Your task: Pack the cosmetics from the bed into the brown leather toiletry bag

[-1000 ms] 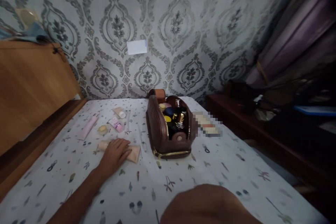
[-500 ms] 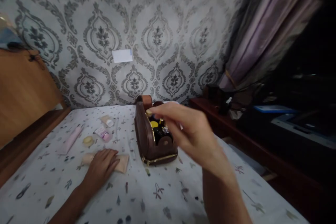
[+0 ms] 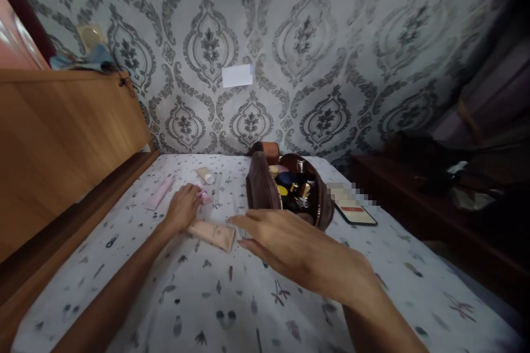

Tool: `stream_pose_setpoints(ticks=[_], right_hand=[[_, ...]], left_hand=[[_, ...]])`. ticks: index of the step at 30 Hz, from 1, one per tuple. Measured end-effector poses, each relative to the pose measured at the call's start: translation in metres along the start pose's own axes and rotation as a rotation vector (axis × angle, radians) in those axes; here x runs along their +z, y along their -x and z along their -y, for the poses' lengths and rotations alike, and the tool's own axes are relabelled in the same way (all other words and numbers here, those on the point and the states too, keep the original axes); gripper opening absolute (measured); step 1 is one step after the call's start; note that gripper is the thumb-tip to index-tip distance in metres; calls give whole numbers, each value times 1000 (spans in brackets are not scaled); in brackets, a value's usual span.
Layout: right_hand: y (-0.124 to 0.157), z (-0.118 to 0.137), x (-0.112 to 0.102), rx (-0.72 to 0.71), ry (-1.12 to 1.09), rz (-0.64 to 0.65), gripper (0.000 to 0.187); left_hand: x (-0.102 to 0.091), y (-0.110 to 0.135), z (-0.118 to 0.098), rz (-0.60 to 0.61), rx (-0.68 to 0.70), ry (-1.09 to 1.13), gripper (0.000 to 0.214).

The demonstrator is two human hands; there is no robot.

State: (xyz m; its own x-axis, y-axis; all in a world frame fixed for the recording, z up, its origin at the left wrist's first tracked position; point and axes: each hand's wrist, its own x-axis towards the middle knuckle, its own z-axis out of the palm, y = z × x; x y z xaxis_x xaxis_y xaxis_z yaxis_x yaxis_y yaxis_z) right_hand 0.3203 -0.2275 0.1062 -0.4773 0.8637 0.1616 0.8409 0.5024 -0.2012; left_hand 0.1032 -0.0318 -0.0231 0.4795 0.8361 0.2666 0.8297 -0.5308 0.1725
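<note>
My left hand (image 3: 182,208) rests low on the patterned cloth, its fingers curled down where a small pale-yellow jar lay earlier; whatever is under them is hidden. Beside its fingertips lies a small pink-capped tube (image 3: 203,194). Nearer me is a peach squeeze tube (image 3: 213,234), lying flat. My right hand (image 3: 285,242) hovers in front of the bag, thumb and fingers apart and holding nothing, pointing toward that tube's flat end. The brown cosmetic bag (image 3: 260,182) stands unzipped, with several bottles and round containers inside.
A pink tube (image 3: 160,193) and a beige tube with a white cap (image 3: 206,175) lie at the left and back. A phone (image 3: 356,210) sits right of the bag. A wooden board (image 3: 74,149) borders the left side, patterned wallpaper (image 3: 256,22) the back.
My view has turned left. My left hand has left the peach tube and moved farther back, over the jar's spot. My right hand has come away from the bag's opening, toward me and leftward.
</note>
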Motion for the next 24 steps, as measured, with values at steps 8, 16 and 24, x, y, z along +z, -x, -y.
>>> stream_pose_setpoints(ticks=[8,16,24], right_hand=[[-14,7,16,-70,-10,115,24],[-29,0,27,-62,16,86,15],[-64,-13,85,116,-355,-191,32]], left_hand=[[6,-11,48,55,-341,41,25],[3,-10,56,25,-282,456,32],[-7,-4,22,155,-51,1200,56]])
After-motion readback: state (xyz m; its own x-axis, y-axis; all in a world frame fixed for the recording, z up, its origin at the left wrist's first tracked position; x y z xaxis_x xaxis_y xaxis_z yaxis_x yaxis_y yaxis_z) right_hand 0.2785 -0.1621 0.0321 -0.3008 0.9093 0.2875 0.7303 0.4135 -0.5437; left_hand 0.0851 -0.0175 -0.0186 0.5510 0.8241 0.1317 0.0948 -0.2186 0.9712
